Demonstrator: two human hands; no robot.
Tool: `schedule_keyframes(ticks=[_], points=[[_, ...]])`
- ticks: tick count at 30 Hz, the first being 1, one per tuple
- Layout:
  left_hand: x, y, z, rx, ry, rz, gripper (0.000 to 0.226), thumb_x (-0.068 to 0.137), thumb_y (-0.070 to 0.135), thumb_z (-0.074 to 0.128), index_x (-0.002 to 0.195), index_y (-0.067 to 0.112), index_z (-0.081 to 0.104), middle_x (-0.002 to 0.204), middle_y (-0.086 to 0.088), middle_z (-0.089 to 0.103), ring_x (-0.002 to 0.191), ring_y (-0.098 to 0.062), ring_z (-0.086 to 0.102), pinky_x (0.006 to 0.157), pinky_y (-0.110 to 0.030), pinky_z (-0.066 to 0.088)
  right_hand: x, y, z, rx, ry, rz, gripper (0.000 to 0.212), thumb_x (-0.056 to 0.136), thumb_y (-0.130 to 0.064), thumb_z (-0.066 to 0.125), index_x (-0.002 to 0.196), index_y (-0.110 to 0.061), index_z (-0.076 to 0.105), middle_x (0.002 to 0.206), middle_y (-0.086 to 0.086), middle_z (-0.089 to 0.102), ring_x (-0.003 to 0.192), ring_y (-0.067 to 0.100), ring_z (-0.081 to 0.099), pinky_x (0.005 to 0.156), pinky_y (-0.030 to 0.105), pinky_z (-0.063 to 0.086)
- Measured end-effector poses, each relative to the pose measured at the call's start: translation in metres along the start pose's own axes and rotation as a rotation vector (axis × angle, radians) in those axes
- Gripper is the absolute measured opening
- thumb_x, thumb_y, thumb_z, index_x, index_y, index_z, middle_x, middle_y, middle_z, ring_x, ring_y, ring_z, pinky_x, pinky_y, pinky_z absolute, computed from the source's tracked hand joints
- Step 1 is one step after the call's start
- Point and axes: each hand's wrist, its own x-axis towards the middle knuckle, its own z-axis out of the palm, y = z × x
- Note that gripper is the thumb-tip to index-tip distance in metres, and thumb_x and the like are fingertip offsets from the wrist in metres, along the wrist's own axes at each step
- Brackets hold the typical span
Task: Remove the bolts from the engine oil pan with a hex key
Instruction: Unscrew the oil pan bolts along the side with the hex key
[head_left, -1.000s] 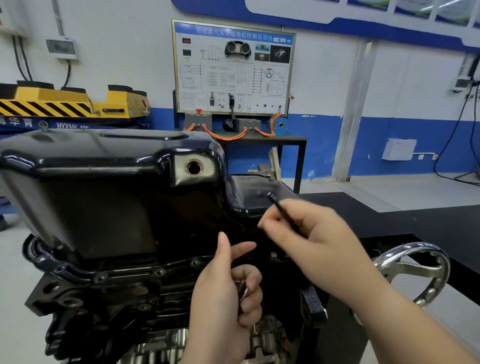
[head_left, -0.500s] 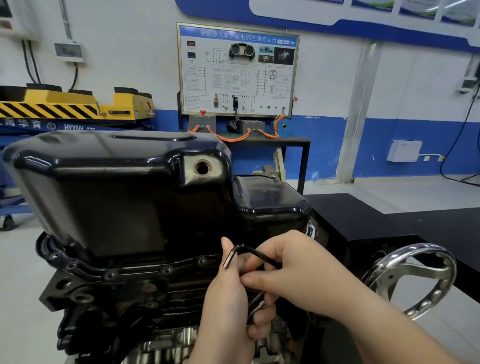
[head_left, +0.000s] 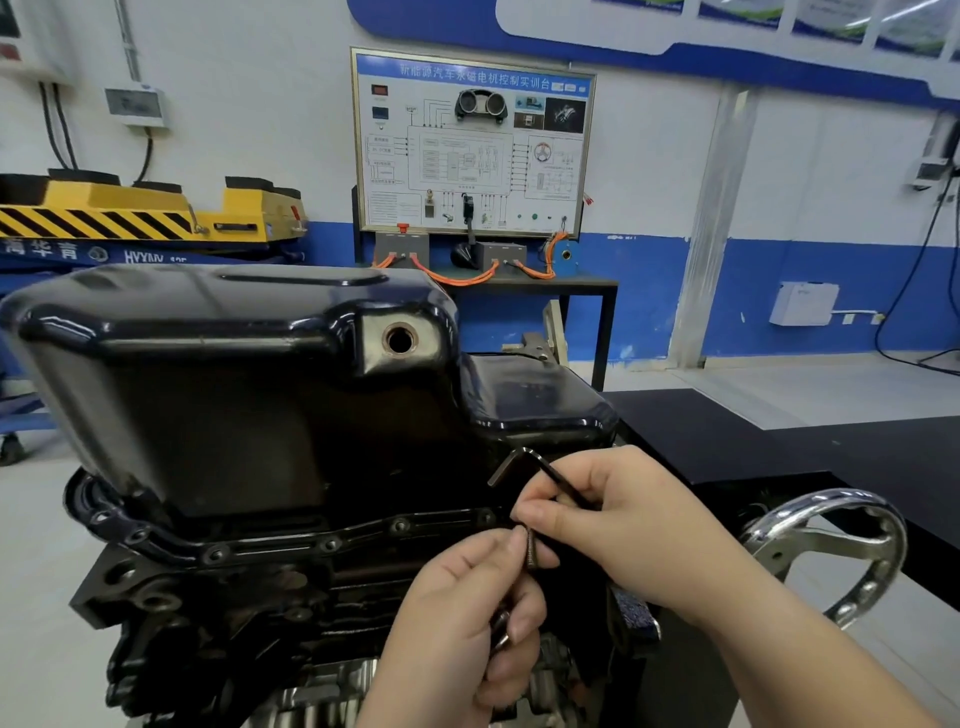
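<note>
A second ago the right hand (head_left: 639, 525) held the hex key (head_left: 510, 466) up beside the shallow end of the oil pan (head_left: 234, 389). It has since dropped to meet the left hand (head_left: 457, 613), which has curled in from a raised thumb. The right fingers now pinch the key's long arm, its bend pointing to 11 o'clock. The left fingertips pinch a loose bolt (head_left: 531, 551) at 6 o'clock of the key, and more metal shows in the palm. This looks like one freed bolt being stowed. Flange bolts (head_left: 400, 526) still sit seated at 9 o'clock of the right hand, so more remain to undo.
</note>
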Motion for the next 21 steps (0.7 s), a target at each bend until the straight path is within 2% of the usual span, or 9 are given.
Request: schedule_keyframes(ticks=[2,5,7,10,12,14,19,21], points=[[-0.001,0.002,0.001,-0.001,-0.034,0.006,0.022,0.066,0.035,0.062,0.069,0.015,0.07,0.043,-0.002,0.039,0.026,-0.007,0.026,0.036,-0.007,0.023,-0.001,0.001,-0.001,0.015,-0.025,0.001,0.014,0.086,-0.026,0.064,0.074,-0.024,0.069,0.056,-0.009,0.064,0.057,0.005,0.056,0.068,0.028,0.052],[-0.003,0.002,0.003,0.012,-0.032,0.022,0.016,0.068,0.028,0.061,0.067,0.015,0.07,0.041,-0.002,0.039,0.025,-0.007,0.025,0.036,-0.007,0.022,-0.002,0.003,0.003,0.105,-0.002,0.001,0.018,0.088,-0.025,0.063,0.072,-0.021,0.07,0.047,-0.01,0.056,0.047,-0.002,0.05,0.05,0.015,0.043],[-0.003,0.0,0.004,0.101,0.018,0.071,0.013,0.069,0.025,0.063,0.064,0.015,0.07,0.039,-0.002,0.038,0.025,-0.008,0.026,0.034,-0.008,0.022,-0.003,0.003,0.005,0.283,0.159,0.015,0.025,0.088,-0.035,0.061,0.07,-0.02,0.071,0.043,-0.008,0.047,0.041,0.001,0.042,0.047,0.018,0.036],[-0.002,-0.004,-0.001,0.303,0.115,0.158,0.015,0.078,0.013,0.066,0.064,0.016,0.071,0.04,0.001,0.039,0.031,-0.007,0.032,0.032,-0.014,0.027,-0.004,0.0,-0.001,0.337,0.402,-0.031,0.04,0.087,-0.054,0.052,0.071,-0.023,0.072,0.053,0.002,0.052,0.056,0.013,0.05,0.061,0.023,0.041],[-0.004,-0.006,-0.004,0.461,0.154,0.21,0.014,0.078,0.018,0.068,0.065,0.024,0.07,0.041,0.007,0.043,0.037,-0.004,0.037,0.04,-0.013,0.032,-0.007,-0.007,-0.004,0.322,0.444,-0.078,0.041,0.086,-0.054,0.044,0.075,-0.024,0.07,0.05,0.001,0.044,0.053,0.01,0.046,0.059,0.02,0.04],[-0.005,-0.007,-0.004,0.567,0.165,0.252,0.007,0.075,0.027,0.07,0.069,0.029,0.07,0.043,0.008,0.047,0.041,-0.003,0.039,0.045,-0.014,0.033,-0.01,-0.013,-0.004,0.301,0.443,-0.134,0.04,0.087,-0.051,0.043,0.075,-0.023,0.068,0.049,-0.003,0.038,0.049,0.008,0.04,0.055,0.024,0.038],[-0.007,-0.008,-0.002,0.666,0.205,0.332,0.006,0.075,0.031,0.07,0.071,0.035,0.07,0.046,0.009,0.05,0.042,-0.001,0.038,0.046,-0.013,0.033,-0.013,-0.018,-0.002,0.182,0.47,-0.174,0.04,0.088,-0.047,0.042,0.068,-0.018,0.061,0.051,0.011,0.042,0.049,0.014,0.042,0.052,0.028,0.036],[-0.009,-0.007,-0.002,0.679,0.207,0.341,0.007,0.076,0.03,0.07,0.071,0.036,0.07,0.046,0.009,0.05,0.042,0.0,0.039,0.046,-0.012,0.034,-0.014,-0.017,-0.003,0.185,0.488,-0.166,0.04,0.088,-0.047,0.042,0.067,-0.017,0.059,0.052,0.011,0.043,0.05,0.016,0.041,0.052,0.03,0.036]])
